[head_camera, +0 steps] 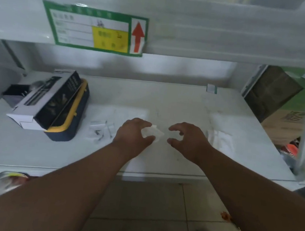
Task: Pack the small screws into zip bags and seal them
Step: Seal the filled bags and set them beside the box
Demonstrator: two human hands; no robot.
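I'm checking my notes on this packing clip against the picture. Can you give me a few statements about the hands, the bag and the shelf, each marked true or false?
1. The left hand pinches a small clear zip bag. True.
2. The right hand grips the black and grey box. False: it holds nothing, its fingers loosely curled just right of the bag; the black and grey box lies far to the left.
3. Loose screws lie on the shelf left of the left hand. True.
4. The label on the upper shelf edge carries a red arrow pointing down. False: the arrow points up.
5. The box rests on a yellow-edged case. True.
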